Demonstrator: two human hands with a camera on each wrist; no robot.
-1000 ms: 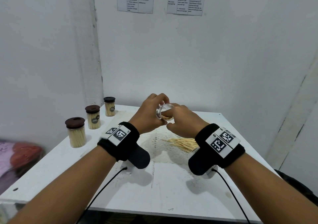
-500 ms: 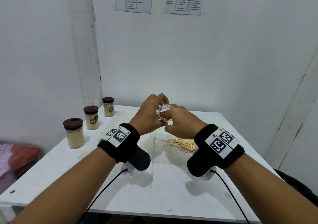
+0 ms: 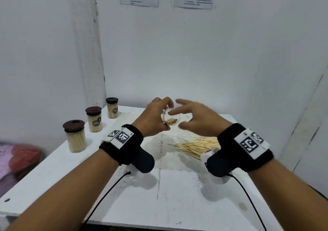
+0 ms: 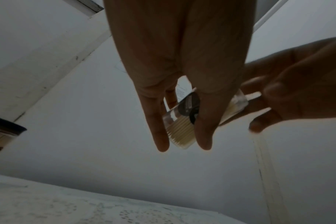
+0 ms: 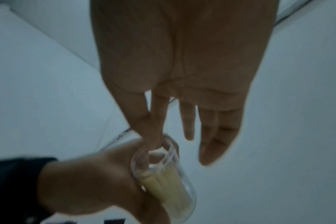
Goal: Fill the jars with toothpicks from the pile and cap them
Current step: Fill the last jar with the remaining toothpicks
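From the head view, the left hand (image 3: 154, 116) grips a clear jar (image 3: 170, 118) raised above the table (image 3: 177, 204), tipped so its open mouth faces the camera, with a small bunch of toothpicks lying inside. The right hand (image 3: 197, 120) sits just beside the mouth, fingers spread and blurred, holding nothing that can be made out. Below them the pile of toothpicks (image 3: 195, 145) lies fanned on the table. Along the left edge stand three capped jars (image 3: 76, 136), full of toothpicks.

In the left wrist view, the fingers (image 4: 203, 121) curl round the jar (image 4: 180, 131), whose dark label and toothpick ends show between them; the right hand (image 4: 297, 94) is at its far end.

In the right wrist view, the right hand (image 5: 175, 91) is open, its index finger (image 5: 153, 128) and thumb reaching at or just into the rim of the jar (image 5: 169, 178), which the left hand (image 5: 90, 181) grasps. Whether they touch the toothpicks cannot be told.

The step in hand looks like filling the fourth jar, only partly loaded. Next, the right hand likely needs to go down to the pile, pinch a fresh, aligned bunch and feed it in while the left keeps the jar tilted. No loose cap is in sight.
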